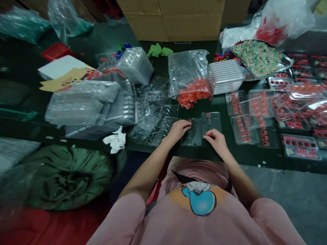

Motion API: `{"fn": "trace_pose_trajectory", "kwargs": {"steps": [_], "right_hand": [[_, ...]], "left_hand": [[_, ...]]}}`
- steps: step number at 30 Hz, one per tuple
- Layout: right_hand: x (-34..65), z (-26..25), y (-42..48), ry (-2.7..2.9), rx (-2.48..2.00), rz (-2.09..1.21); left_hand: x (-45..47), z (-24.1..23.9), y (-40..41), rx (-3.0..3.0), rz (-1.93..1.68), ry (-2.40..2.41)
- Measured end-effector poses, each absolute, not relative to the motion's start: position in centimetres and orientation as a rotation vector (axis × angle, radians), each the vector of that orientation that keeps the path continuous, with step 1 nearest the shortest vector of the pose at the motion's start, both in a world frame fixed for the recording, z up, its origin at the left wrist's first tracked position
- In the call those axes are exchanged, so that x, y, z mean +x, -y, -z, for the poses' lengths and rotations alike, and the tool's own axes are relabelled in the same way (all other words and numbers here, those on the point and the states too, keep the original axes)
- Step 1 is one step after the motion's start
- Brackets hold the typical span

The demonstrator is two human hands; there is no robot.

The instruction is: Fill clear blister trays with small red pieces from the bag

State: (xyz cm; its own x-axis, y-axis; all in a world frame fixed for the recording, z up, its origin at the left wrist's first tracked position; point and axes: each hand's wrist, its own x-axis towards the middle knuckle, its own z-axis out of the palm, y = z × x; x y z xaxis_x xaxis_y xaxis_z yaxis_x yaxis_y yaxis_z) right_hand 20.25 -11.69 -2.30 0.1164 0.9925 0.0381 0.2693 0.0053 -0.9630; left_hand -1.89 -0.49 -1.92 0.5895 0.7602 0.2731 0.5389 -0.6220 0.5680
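Two clear plastic blister trays lie side by side at the table's near edge. My left hand (178, 129) rests on the left tray (192, 137), fingers curled, with small red pieces at its fingertips. My right hand (216, 140) sits at the near end of the right tray (212, 121) and pinches a small red piece. That tray has one red piece in a pocket near its far end. Just beyond the trays lies an open clear bag of red pieces (194, 93).
Stacks of empty clear trays (87, 105) fill the left of the table, with a crumpled white tissue (116, 141) at its edge. Filled trays with red pieces (281, 109) cover the right. Cardboard boxes (173, 18) stand behind. A green sack (66, 177) lies lower left.
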Motion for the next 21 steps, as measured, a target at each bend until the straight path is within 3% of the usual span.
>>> {"fn": "trace_pose_trajectory", "kwargs": {"steps": [17, 21], "right_hand": [[19.8, 2.2, 10.9, 0.828, -1.249, -1.236], [19.6, 1.7, 10.8, 0.677, -1.207, -1.314]], "left_hand": [[-1.6, 2.1, 0.9, 2.503, -0.550, -1.041], [-1.4, 0.7, 1.5, 2.478, -0.693, -1.082]]}}
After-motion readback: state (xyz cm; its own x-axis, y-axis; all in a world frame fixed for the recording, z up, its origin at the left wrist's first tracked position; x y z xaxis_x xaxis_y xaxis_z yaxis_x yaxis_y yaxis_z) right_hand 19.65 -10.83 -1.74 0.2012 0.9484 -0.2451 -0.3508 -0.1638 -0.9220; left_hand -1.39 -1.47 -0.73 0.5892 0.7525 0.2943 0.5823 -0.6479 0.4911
